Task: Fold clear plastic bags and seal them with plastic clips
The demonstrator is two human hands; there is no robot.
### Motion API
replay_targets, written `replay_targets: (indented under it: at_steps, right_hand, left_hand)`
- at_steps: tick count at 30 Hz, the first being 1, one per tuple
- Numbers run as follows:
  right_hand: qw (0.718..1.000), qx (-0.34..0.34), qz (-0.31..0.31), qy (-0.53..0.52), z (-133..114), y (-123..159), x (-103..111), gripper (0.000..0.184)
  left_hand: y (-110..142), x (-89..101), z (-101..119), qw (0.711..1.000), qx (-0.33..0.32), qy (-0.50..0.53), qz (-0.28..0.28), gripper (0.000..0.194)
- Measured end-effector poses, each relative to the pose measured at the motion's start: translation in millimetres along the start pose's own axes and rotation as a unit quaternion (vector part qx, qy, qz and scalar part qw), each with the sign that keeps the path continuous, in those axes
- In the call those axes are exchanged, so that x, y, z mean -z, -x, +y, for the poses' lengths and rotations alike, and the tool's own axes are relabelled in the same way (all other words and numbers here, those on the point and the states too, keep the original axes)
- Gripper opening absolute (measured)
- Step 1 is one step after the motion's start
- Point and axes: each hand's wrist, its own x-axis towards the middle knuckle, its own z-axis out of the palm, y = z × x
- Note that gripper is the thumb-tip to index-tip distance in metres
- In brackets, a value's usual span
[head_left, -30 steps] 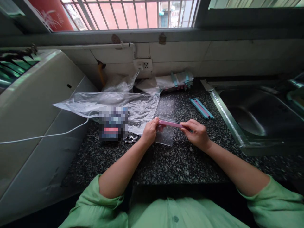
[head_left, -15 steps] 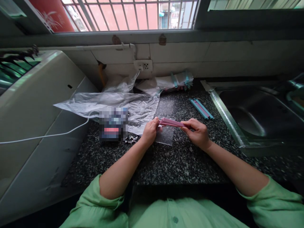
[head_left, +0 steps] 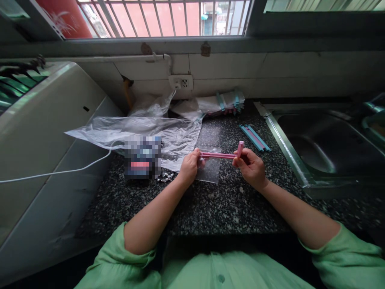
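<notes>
In the head view, a pink bag clip [head_left: 218, 155] lies level between my two hands over the counter. My left hand [head_left: 190, 165] pinches its left end. A small clear plastic bag [head_left: 210, 174] hangs or lies just under that hand; whether the fingers also grip the bag cannot be told. My right hand [head_left: 252, 166] is closed on the clip's right end, where a second pink arm stands up from the level one, apparently at a hinge. Several blue and pink clips [head_left: 255, 137] lie side by side on the counter, beyond my right hand.
Left of my hands are a blurred-out object [head_left: 142, 158], a small beaded chain [head_left: 165, 177] and a crumpled clear plastic sheet [head_left: 180, 138]. A rolled plastic pack with blue clips [head_left: 222, 102] lies by the wall. The sink [head_left: 285, 160] is at right; a white cable [head_left: 60, 172] crosses at left.
The pink clip's upper arm has swung from nearly lying along the lower one to standing upright at my right hand. My right hand has turned slightly; my left has barely moved.
</notes>
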Motion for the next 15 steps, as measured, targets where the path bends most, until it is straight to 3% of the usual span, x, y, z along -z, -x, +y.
replay_targets:
  at_steps: [8, 15]
  right_hand:
    - [0.993, -0.074, 0.045, -0.08, -8.0, 1.4, -5.3, 0.021]
    - [0.974, -0.137, 0.029, -0.179, -10.9, -2.3, -5.0, 0.021]
  left_hand:
    - [-1.5, 0.1, 0.5, 0.999, 0.01, 0.024, 0.019, 0.034]
    - [-0.7, -1.0, 4.5, 0.998, 0.024, 0.061, 0.024, 0.031]
